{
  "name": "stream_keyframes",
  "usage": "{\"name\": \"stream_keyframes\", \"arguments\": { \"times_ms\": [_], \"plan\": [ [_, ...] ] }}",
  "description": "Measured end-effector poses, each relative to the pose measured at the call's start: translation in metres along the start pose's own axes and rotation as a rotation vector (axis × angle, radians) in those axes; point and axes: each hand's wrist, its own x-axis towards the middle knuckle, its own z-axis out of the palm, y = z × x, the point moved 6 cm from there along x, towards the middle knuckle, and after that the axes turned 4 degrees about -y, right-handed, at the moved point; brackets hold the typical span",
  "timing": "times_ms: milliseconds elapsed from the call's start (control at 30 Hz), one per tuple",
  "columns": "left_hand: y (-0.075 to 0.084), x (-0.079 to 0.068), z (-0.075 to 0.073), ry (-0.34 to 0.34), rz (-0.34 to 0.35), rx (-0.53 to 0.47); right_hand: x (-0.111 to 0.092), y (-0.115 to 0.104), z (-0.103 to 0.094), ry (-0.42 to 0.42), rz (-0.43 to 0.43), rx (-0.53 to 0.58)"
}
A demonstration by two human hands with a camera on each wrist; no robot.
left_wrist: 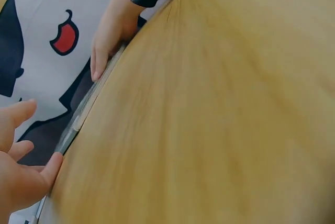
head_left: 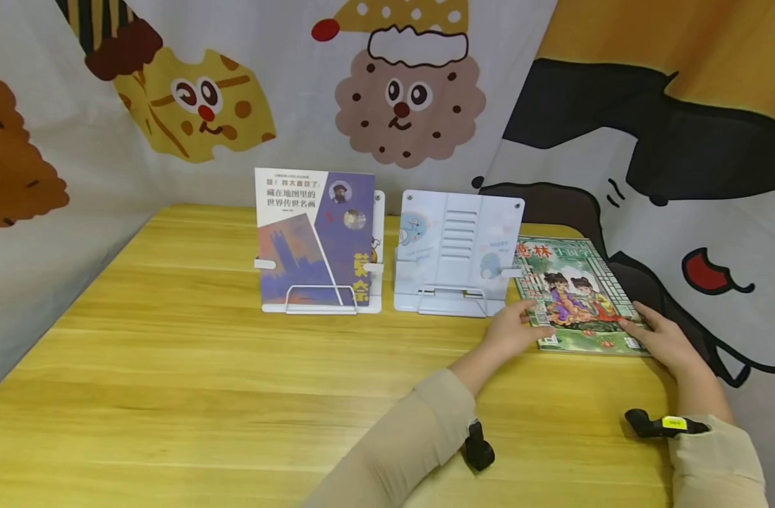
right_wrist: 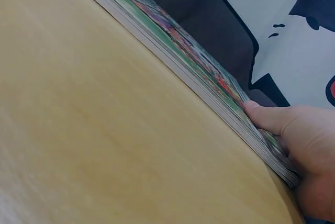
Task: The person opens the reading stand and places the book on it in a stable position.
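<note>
A green illustrated magazine [head_left: 577, 296] with two cartoon figures on its cover lies flat at the table's right side. My right hand [head_left: 669, 339] holds its right edge; in the right wrist view the thumb [right_wrist: 267, 116] lies over the cover and the other fingers are mostly hidden. At the near left corner is my left hand [head_left: 514, 331], its fingers spread and loosely bent. The left wrist view shows one fingertip [left_wrist: 54, 162] right at the magazine's edge. Beside the left hand stands a pale blue book stand [head_left: 460, 247] without a book.
Left of that stand, a second white stand [head_left: 377, 289] bears an upright purple and white book [head_left: 317, 240]. Both are on the wooden table [head_left: 203, 395]. Behind hangs a cartoon-printed curtain [head_left: 298, 106], which reaches down along the table's right edge.
</note>
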Motion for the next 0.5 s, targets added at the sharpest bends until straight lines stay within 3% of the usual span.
{"name": "stream_keyframes", "arguments": {
  "times_ms": [167,333,500],
  "plan": [
    [0.001,0.003,0.007,-0.06,-0.012,0.039,0.002,0.001,0.002,-0.012,0.036,0.023],
    [0.002,0.001,0.011,-0.034,-0.021,0.006,0.004,0.005,0.005,-0.031,0.051,0.129],
    [0.002,0.0,0.012,-0.007,-0.02,-0.044,0.002,0.006,0.006,-0.009,0.042,0.145]
  ]
}}
